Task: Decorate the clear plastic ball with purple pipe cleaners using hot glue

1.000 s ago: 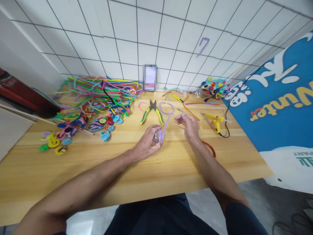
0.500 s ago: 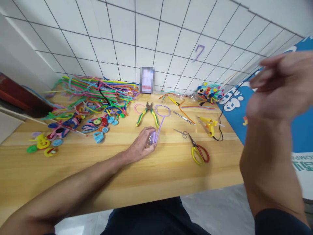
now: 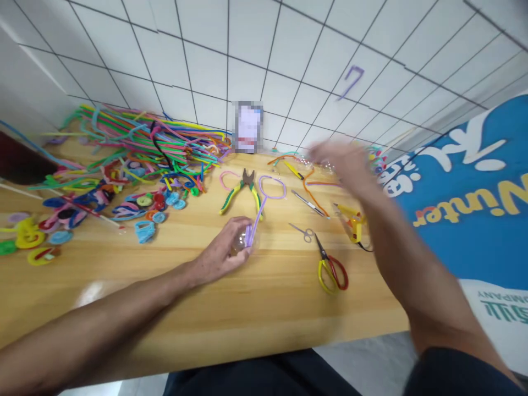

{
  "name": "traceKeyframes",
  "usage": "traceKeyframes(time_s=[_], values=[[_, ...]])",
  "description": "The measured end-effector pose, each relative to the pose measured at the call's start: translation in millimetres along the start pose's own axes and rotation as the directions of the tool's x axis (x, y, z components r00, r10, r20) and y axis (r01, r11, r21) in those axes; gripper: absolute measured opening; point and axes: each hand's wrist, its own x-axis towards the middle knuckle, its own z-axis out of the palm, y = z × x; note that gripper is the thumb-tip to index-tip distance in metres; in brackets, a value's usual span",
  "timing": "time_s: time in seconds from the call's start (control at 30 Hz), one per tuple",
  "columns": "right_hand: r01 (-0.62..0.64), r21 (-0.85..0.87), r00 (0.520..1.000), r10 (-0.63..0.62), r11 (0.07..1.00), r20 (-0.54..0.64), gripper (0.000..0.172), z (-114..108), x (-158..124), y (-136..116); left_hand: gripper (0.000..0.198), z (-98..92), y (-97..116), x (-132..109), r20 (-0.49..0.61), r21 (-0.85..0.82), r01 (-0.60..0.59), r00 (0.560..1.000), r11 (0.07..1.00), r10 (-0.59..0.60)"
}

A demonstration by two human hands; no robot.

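Note:
My left hand (image 3: 218,252) is closed around a clear plastic ball (image 3: 240,241) at the middle of the wooden table. A purple pipe cleaner (image 3: 259,211) runs up from the ball and ends in a large loop lying on the table. Green-and-yellow pliers (image 3: 233,196) lie just beyond this hand. Over the back right of the table, my right hand (image 3: 340,159) is stretched out and smeared by motion, its fingers unclear. Close to its fingertips is some clear round plastic (image 3: 306,160); I cannot tell whether they touch.
Red-and-yellow scissors (image 3: 331,269), small scissors (image 3: 303,232), a craft knife (image 3: 308,202) and a yellow glue gun (image 3: 350,220) lie on the right. Bundled pipe cleaners (image 3: 152,135) and coiled pieces (image 3: 144,201) fill the left. A phone (image 3: 248,127) leans against the tiled wall.
My right hand has swung from the upper right, in the air, leftward and over the back of the table. The view has turned a little right. My left hand keeps hold of the ball.

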Motion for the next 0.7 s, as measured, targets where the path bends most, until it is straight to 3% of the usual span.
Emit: traceKeyframes(time_s=[0.1, 0.2, 0.33, 0.43, 0.53, 0.7], values=[[-0.044, -0.081, 0.994, 0.052, 0.996, 0.100, 0.028, 23.8, 11.7, 4.3, 0.057, 1.5, -0.7, -0.5, -0.005, -0.016, 0.020, 1.000, 1.000, -0.020], [-0.066, -0.113, 0.982, 0.084, 0.991, 0.169, 0.034, 19.5, 20.6, -7.5, 0.055, 2.1, -1.6, -0.2, -0.013, -0.021, 0.018, 1.000, 1.000, -0.018], [-0.158, 0.138, 0.977, 0.134, 0.978, 0.165, 0.023, 1.3, 20.4, -38.0, 0.053, 0.7, -2.2, 1.9, -0.008, -0.007, 0.000, 1.000, 1.000, 0.000], [-0.231, 0.255, 0.972, 0.213, 0.939, 0.096, 0.015, 4.8, 4.0, -56.8, 0.053, 0.1, -2.9, 4.0, -0.005, -0.017, -0.013, 1.000, 1.000, 0.013], [-0.288, 0.311, 0.957, 0.284, 0.906, 0.060, 0.032, 27.3, -23.4, -70.9, 0.051, 1.2, -4.1, 5.7, 0.000, -0.007, -0.030, 1.000, 1.000, 0.030], [-0.393, 0.443, 0.918, 0.370, 0.805, 0.142, 0.043, 83.4, -66.2, -96.5, 0.048, 4.1, -5.9, 8.9, -0.006, -0.021, -0.047, 0.999, 0.999, 0.047]])
